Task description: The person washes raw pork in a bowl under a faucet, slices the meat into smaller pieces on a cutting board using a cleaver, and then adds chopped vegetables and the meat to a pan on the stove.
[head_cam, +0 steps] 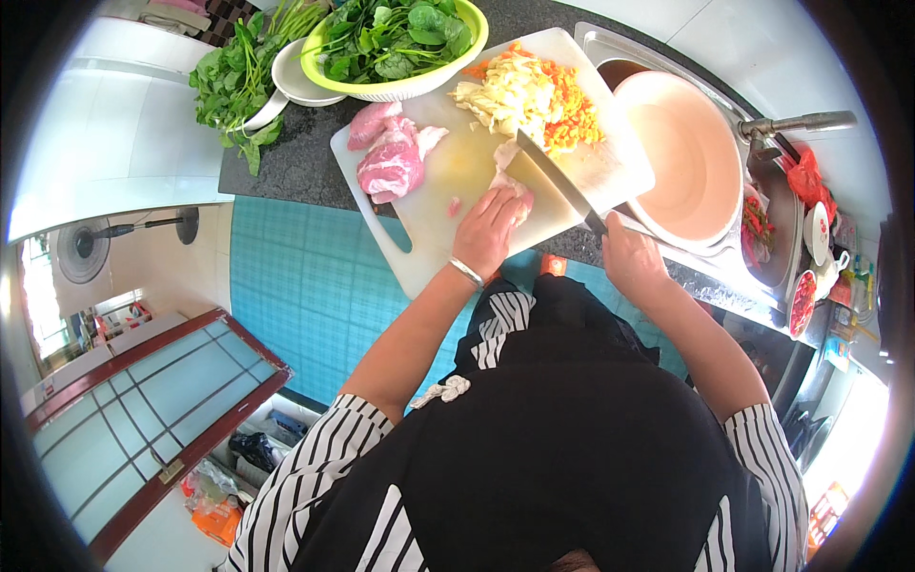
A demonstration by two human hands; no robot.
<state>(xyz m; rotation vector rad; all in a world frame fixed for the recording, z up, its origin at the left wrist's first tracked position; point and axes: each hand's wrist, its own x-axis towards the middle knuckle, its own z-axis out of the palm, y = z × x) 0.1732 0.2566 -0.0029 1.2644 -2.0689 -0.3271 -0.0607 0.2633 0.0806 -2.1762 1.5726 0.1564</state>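
My right hand point(632, 259) grips the handle of a kitchen knife point(556, 174), its blade slanting up and left over the white plastic cutting board point(457, 243). My left hand point(492, 227) lies on the board with fingers bent over a small strip of raw meat point(507, 175), pressing it down. Larger chunks of raw pink meat point(392, 159) rest at the board's left, and a tiny scrap of meat point(454, 206) lies between. Pale yellow sliced vegetable pieces point(509, 91) and chopped orange pieces point(572, 118) are heaped together at the board's far side, beyond the blade.
A green-rimmed colander point(478, 28) of leafy greens stands behind the board, beside a white bowl point(289, 79) and loose greens point(236, 89). To the right, a large pale basin point(679, 157) sits at the metal sink under a faucet point(797, 126). The board overhangs the dark counter's near edge point(300, 193).
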